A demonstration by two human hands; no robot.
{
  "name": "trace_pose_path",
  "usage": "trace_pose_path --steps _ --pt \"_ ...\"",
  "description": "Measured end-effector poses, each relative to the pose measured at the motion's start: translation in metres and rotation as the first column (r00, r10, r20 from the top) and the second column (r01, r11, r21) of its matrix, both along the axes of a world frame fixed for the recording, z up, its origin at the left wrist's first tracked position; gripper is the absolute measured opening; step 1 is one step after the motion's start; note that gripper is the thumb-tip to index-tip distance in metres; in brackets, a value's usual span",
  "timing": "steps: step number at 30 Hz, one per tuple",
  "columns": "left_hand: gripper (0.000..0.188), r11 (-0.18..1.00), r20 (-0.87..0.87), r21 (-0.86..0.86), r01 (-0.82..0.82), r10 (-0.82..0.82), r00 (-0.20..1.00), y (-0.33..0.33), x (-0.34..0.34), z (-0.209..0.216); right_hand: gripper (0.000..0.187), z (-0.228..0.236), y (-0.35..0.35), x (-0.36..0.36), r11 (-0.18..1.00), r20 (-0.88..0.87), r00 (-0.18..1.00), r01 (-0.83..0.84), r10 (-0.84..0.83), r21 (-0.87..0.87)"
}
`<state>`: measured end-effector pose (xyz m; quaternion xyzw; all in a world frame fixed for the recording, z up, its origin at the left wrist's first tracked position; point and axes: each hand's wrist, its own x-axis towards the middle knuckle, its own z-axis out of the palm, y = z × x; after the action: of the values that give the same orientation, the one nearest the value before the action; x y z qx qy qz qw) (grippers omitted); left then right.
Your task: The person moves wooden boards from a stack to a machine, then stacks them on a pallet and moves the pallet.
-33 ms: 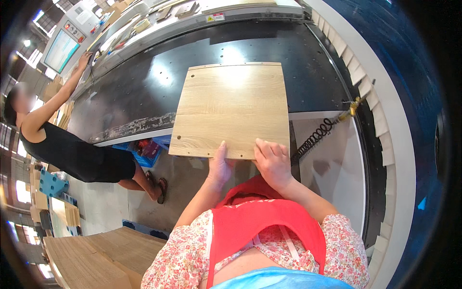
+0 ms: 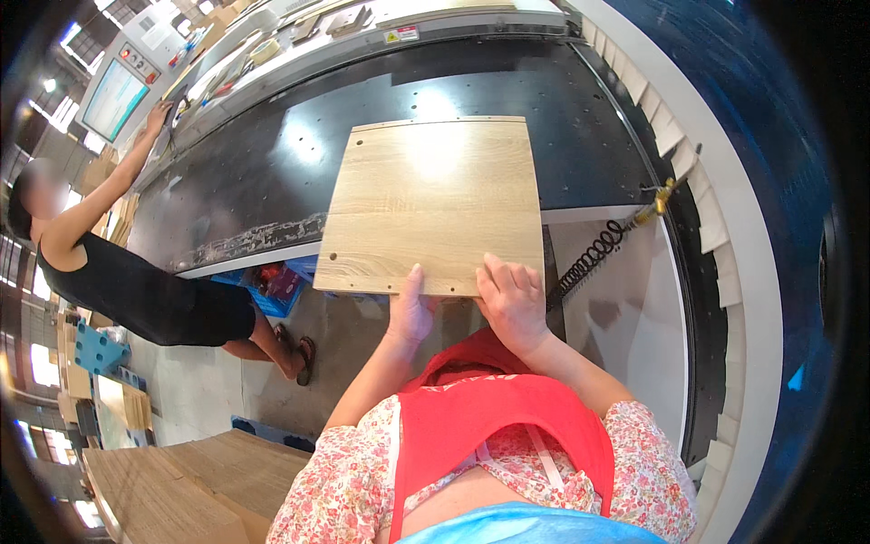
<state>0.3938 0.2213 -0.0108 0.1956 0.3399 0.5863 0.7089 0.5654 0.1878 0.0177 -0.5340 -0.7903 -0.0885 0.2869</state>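
Note:
A light wood-grain panel (image 2: 433, 204) lies tilted over the front edge of a black machine table (image 2: 245, 186). Small dark holes dot the panel's left side and near edge. My left hand (image 2: 412, 313) grips that near edge, thumb on top and fingers hidden underneath. To its right, my right hand (image 2: 515, 304) is closed over the same edge, its fingers curled on the top face. Whether the panel's far part rests on the table or hovers over it, I cannot tell.
At left, a person (image 2: 127, 281) in black reaches toward a control console (image 2: 116, 100). A yellow air gun (image 2: 654, 207) with a coiled black hose (image 2: 594, 258) hangs at right. Blue crates (image 2: 272, 295) stand under the table. Stacked wood panels (image 2: 195, 485) lie at lower left.

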Motion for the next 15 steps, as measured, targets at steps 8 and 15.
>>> trace_pose_path --steps 8,15 --pt "0.021 0.677 -0.719 0.626 0.386 0.311 0.622 0.018 0.04 0.122 0.065 0.007 0.013 -0.001 0.988 -0.323 0.943 0.116 -0.077 0.103" --pt "0.039 0.63 -0.848 0.528 0.569 0.364 0.384 0.023 0.074 0.167 0.065 0.008 0.015 0.013 0.988 -0.492 0.857 0.149 -0.152 -0.046"
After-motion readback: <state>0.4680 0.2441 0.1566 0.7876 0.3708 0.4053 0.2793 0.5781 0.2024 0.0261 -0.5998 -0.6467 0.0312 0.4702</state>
